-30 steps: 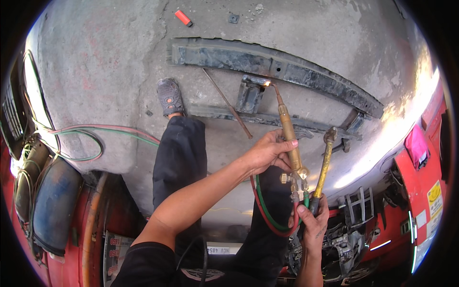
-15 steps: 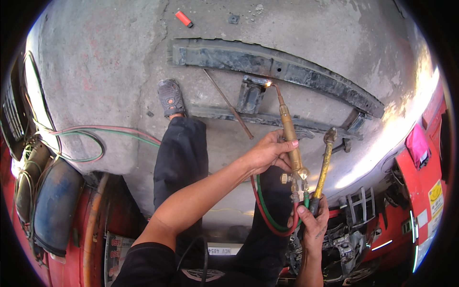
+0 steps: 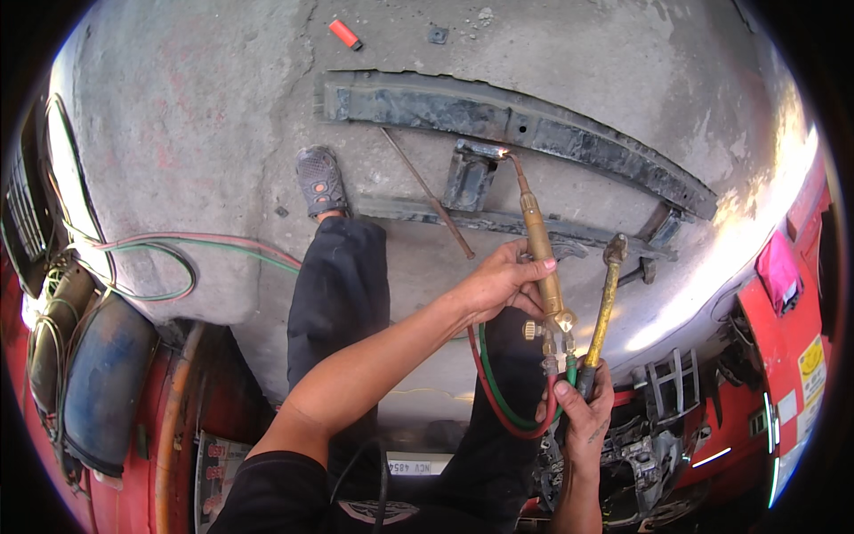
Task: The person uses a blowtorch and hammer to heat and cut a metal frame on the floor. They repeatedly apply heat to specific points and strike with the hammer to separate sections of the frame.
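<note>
My left hand (image 3: 518, 283) is wrapped round the brass body of a gas torch (image 3: 539, 233). The bent tip of the torch glows bright against the upper right corner of a dark metal bracket (image 3: 468, 182). Lower down, my right hand (image 3: 587, 402) grips what looks like a hammer (image 3: 607, 307) by its black end. Its yellow shaft points up beside the torch and ends in a rusty metal head. The same hand also holds the red hose (image 3: 551, 393) and the green hose (image 3: 570, 372) just below the torch's valves.
A long curved metal beam (image 3: 445, 105) lies beyond the bracket, with a straighter bar (image 3: 409, 211) nearer me. Between them slants a thin rusty rod (image 3: 425, 189). My left foot (image 3: 320, 181) is beside it. A red lighter (image 3: 345, 35) lies far off. Hoses (image 3: 182, 240) run along the left.
The glow at the torch tip looks smaller and sits slightly up and right in the picture. Both hands keep their hold.
</note>
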`<state>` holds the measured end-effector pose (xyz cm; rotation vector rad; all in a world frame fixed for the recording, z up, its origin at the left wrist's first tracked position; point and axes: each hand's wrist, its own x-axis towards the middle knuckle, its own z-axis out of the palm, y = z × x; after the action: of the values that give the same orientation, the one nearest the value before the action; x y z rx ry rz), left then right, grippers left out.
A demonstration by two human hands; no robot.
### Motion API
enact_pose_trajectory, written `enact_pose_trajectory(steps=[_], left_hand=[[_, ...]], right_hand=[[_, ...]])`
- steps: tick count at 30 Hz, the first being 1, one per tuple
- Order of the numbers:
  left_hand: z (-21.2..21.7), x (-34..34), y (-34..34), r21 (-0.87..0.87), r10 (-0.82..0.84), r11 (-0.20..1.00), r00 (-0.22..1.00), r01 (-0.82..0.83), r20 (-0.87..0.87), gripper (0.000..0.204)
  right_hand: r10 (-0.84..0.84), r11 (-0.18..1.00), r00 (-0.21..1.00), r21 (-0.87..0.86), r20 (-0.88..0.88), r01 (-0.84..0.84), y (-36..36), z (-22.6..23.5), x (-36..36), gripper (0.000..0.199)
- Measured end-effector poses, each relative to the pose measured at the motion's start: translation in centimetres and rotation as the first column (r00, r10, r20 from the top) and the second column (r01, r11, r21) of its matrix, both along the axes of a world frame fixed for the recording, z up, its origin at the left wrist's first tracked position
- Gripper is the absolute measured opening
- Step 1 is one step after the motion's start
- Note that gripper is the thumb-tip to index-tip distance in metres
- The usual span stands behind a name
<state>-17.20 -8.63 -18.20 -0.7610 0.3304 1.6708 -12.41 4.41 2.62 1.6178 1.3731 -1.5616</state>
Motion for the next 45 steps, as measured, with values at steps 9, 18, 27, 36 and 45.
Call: enact_pose_trajectory(steps=[9,18,27,36,45], left_hand=[[0.0,-0.1,0.0,-0.012,-0.012,1.000,1.000,0.012,-0.001,0.073],[-0.1,-0.1,0.0,-0.005,-0.009,1.000,1.000,0.009,0.011,0.066],[0.1,-0.1,-0.1,-0.041,0.018,0.999,0.999,-0.017,0.028,0.054],[0.0,-0.1,-0.2,0.025,-0.031,0.999,0.999,0.031,0.014,0.070],[0.6,0.1,-0.4,0.017,-0.004,1.000,1.000,0.003,0.031,0.068]], right_hand=[[-0.006,1.000,1.000,-0.008,-0.007,0.006,-0.1,0.0,0.0,0.036],[0.002,1.000,1.000,0.001,-0.006,-0.002,-0.3,0.0,0.1,0.036],[0.007,1.000,1.000,-0.003,-0.011,-0.007,-0.4,-0.1,0.0,0.036],[0.042,0.997,0.999,0.070,0.018,-0.043,-1.2,0.2,-0.4,0.045],[0.035,0.999,0.999,-0.010,-0.001,-0.035,-0.6,0.8,0.1,0.036]])
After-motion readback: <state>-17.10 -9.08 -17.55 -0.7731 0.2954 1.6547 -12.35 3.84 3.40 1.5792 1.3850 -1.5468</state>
